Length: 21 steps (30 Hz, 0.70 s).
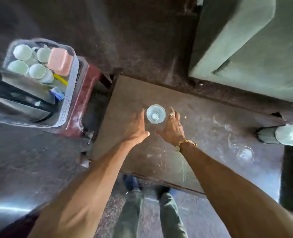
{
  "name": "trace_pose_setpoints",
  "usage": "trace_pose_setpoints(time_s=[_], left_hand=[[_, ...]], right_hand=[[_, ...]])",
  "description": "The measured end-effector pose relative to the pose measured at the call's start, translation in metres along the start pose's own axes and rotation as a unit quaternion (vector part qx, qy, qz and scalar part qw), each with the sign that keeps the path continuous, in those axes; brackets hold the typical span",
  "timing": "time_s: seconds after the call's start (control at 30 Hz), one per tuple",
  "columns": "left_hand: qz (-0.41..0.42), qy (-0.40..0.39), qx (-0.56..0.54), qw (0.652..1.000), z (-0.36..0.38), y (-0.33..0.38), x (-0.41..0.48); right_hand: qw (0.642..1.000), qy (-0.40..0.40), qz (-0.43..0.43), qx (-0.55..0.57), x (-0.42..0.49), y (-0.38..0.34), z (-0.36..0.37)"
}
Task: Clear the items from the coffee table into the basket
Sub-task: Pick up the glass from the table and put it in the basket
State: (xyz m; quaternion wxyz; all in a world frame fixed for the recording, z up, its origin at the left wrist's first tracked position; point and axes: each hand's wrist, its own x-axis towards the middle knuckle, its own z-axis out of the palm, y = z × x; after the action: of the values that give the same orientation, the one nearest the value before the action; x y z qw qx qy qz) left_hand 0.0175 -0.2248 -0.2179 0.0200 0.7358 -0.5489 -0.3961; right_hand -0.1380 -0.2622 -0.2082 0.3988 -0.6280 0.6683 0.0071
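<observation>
A clear glass vessel (155, 114), seen from above, stands near the middle of the brown coffee table (202, 121). My left hand (136, 126) is at its left side and my right hand (173, 127), with a ring and a gold bracelet, at its right side. The fingers of both reach forward alongside the vessel, close to it; I cannot tell whether they touch it. The grey perforated basket (69, 93) sits to the left of the table, holding several white cups (23, 52), a pink box (60, 61) and dark items.
The basket rests on a red stool (84, 98) beside the table's left end. A faint clear glass object (245, 154) lies on the table's right part. A green sofa (255, 48) stands beyond the table. My legs (149, 213) are at its near edge.
</observation>
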Motion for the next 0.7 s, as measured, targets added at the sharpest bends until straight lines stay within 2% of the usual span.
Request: trace_pose_setpoints(time_s=[0.23,0.5,0.57,0.63,0.7], left_hand=[[-0.033,0.009,-0.071,0.997,0.015,-0.001,0.045],[0.005,-0.002,-0.164,0.987,0.018,0.004,0.07],[0.017,0.006,-0.138,0.99,0.021,0.005,0.072],[0.043,0.04,-0.066,0.996,0.02,0.004,0.072],[0.051,0.059,-0.051,0.996,0.015,0.005,0.07]], right_hand=[[0.999,-0.014,-0.024,0.016,0.032,0.011,0.016],[0.999,-0.003,-0.014,0.034,0.048,0.008,0.025],[0.999,-0.006,-0.006,0.035,0.051,0.008,0.027],[0.999,0.002,-0.001,0.033,0.053,0.008,0.029],[0.999,0.015,-0.004,0.033,0.054,0.008,0.03]])
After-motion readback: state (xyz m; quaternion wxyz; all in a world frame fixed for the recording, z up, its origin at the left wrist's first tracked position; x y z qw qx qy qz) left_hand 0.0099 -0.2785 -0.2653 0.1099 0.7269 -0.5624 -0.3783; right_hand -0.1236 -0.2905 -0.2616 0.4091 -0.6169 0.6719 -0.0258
